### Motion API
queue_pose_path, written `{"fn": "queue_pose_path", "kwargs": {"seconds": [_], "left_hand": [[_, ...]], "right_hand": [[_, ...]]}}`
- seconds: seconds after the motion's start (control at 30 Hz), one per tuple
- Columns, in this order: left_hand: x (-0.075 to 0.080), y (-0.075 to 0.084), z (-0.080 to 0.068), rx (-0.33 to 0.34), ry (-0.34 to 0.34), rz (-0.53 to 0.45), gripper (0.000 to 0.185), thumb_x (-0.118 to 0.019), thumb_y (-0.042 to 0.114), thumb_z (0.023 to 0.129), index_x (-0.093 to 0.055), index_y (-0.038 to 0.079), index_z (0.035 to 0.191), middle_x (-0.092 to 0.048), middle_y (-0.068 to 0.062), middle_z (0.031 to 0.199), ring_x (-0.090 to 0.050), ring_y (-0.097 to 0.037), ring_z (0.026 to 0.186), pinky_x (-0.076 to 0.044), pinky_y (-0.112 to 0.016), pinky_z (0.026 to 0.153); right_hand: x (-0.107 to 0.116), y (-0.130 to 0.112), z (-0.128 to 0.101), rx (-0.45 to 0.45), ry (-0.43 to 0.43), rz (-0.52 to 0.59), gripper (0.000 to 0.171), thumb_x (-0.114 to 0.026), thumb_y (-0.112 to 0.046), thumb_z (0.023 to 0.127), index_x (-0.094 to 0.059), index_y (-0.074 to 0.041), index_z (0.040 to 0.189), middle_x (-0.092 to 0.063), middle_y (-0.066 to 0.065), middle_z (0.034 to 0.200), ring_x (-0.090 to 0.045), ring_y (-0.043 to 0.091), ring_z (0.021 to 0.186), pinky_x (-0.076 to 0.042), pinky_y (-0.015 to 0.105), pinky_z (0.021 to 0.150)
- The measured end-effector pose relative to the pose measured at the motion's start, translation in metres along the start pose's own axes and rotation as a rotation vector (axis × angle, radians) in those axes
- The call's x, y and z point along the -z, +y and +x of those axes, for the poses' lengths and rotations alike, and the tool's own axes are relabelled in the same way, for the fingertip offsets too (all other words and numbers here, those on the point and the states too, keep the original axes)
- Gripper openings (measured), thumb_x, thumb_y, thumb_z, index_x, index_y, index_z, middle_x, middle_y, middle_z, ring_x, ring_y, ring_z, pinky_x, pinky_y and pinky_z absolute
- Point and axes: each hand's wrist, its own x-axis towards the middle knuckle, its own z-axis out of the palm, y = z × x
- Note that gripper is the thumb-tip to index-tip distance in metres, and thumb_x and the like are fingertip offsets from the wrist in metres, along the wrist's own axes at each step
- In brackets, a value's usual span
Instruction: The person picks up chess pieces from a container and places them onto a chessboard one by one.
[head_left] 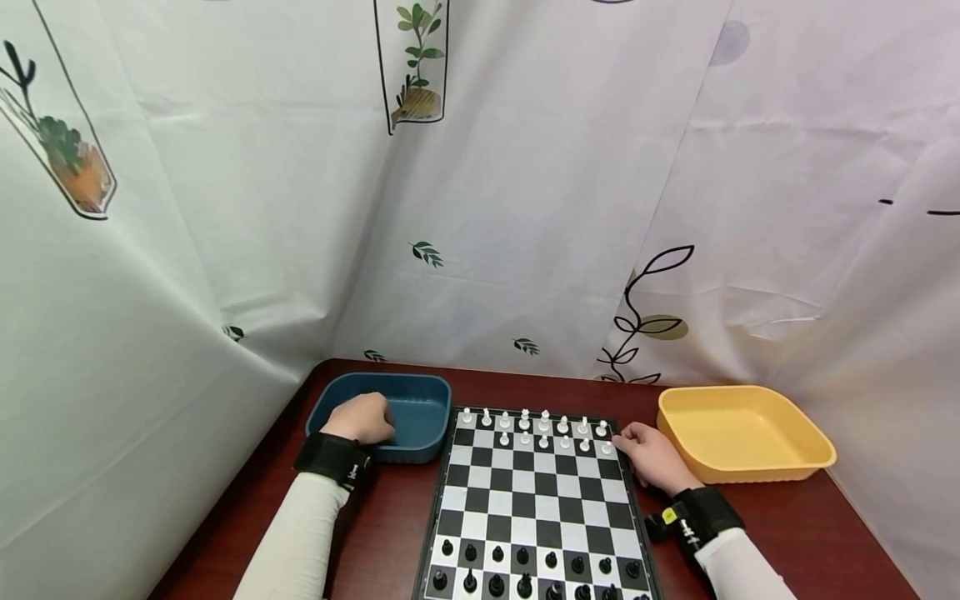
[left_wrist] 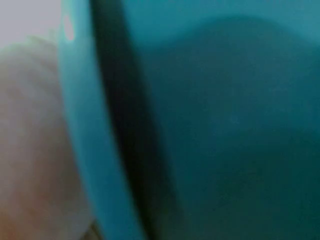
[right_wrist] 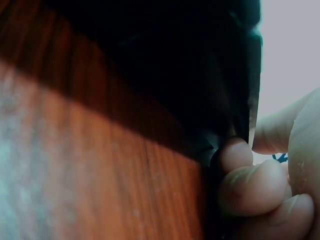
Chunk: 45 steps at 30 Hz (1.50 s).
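Note:
My left hand [head_left: 362, 418] reaches over the left side of a blue tray [head_left: 422, 410], knuckles up. Its fingertips are hidden in the head view, and the left wrist view catches only blurred skin beside the tray's rim [left_wrist: 82, 110]; I cannot tell whether it holds anything. On the right, my right hand [head_left: 654, 454] pinches the far right edge of a black-and-white chessboard [head_left: 537, 483]. Thumb and curled fingers [right_wrist: 257, 187] lie on either side of that dark edge. White chess pieces [head_left: 525, 419] stand in two rows at the far end, black ones [head_left: 524, 587] in two rows nearest me.
A yellow tray [head_left: 742, 433] sits at the back right, just past my right hand. The dark red wooden table [head_left: 382, 533] carries everything. Patterned white cloth [head_left: 480, 183] hangs close behind the table and along its left side.

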Motion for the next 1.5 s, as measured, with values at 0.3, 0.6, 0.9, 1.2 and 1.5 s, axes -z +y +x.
{"fn": "queue_pose_path", "kwargs": {"seconds": [0.3,0.6,0.9,1.2,1.5], "left_hand": [[0.000,0.002,0.003,0.011,0.098,0.028,0.012,-0.083,0.012,0.093,-0.080,0.010,0.105,-0.074,-0.002,0.095,-0.063,-0.018,0.077,-0.056,-0.043,0.071],[0.002,0.004,0.009,-0.100,0.166,-0.016,0.022,-0.075,0.006,0.096,-0.078,0.002,0.118,-0.071,-0.004,0.095,-0.062,-0.016,0.075,-0.059,-0.046,0.079],[0.003,0.024,0.009,-0.248,0.293,-0.087,0.023,-0.082,0.009,0.101,-0.078,0.005,0.123,-0.077,-0.005,0.107,-0.073,-0.022,0.096,-0.062,-0.046,0.087],[-0.007,0.064,0.007,-0.392,0.356,-0.137,0.024,-0.084,0.011,0.100,-0.078,0.009,0.124,-0.077,-0.003,0.112,-0.075,-0.018,0.100,-0.062,-0.042,0.088],[-0.024,0.092,0.008,-0.440,0.253,-0.128,0.021,-0.082,0.010,0.102,-0.077,0.008,0.123,-0.078,-0.006,0.115,-0.076,-0.020,0.105,-0.063,-0.043,0.091]], "right_hand": [[0.001,0.000,0.003,0.002,-0.010,0.000,0.021,-0.062,-0.022,0.111,-0.063,-0.005,0.099,-0.053,0.003,0.058,-0.052,0.021,0.042,-0.045,0.034,0.044],[0.002,0.003,0.007,-0.004,-0.013,-0.014,0.021,-0.061,-0.023,0.110,-0.063,-0.005,0.100,-0.054,0.003,0.059,-0.053,0.021,0.042,-0.046,0.035,0.045],[0.002,0.004,0.005,-0.016,-0.011,-0.007,0.021,-0.062,-0.023,0.111,-0.063,-0.005,0.099,-0.054,0.004,0.060,-0.052,0.021,0.043,-0.046,0.035,0.045],[0.002,0.004,0.004,-0.009,-0.011,-0.003,0.022,-0.062,-0.023,0.111,-0.063,-0.005,0.099,-0.054,0.004,0.059,-0.053,0.022,0.042,-0.046,0.035,0.045],[0.001,0.002,0.004,-0.012,-0.009,0.000,0.022,-0.062,-0.024,0.111,-0.062,-0.005,0.099,-0.053,0.004,0.059,-0.052,0.021,0.042,-0.045,0.035,0.044]]}}
